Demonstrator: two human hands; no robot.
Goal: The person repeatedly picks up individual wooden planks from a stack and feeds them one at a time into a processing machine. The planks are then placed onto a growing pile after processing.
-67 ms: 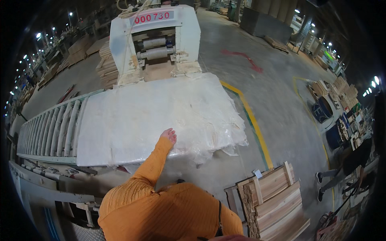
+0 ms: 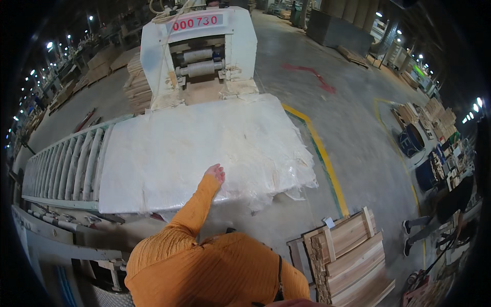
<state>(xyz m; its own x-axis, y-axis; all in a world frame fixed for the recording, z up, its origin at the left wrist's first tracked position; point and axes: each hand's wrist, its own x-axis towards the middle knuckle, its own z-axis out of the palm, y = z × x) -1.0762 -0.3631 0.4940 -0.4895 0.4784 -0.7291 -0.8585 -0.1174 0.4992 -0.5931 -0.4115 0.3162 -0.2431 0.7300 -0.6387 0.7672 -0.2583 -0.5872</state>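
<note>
My left hand (image 2: pixel 217 173) reaches out in an orange sleeve over the near edge of a table covered with white plastic sheeting (image 2: pixel 174 148). Its fingers are loosely bent and slightly apart, and nothing shows in them. Whether the hand rests on the sheeting or hovers just above it, I cannot tell. The sheeting is wrinkled and ragged at its right end. My right arm (image 2: pixel 294 281) hangs at my side, its hand out of the picture.
Beyond the table stands a white machine (image 2: pixel 240 46) with rollers (image 2: pixel 199 68) in its opening. A roller conveyor (image 2: pixel 64 166) adjoins the table's left side. Wooden boards (image 2: pixel 353 261) are stacked at the lower right. A person (image 2: pixel 434 217) stands far right, near blue bins (image 2: pixel 410 139).
</note>
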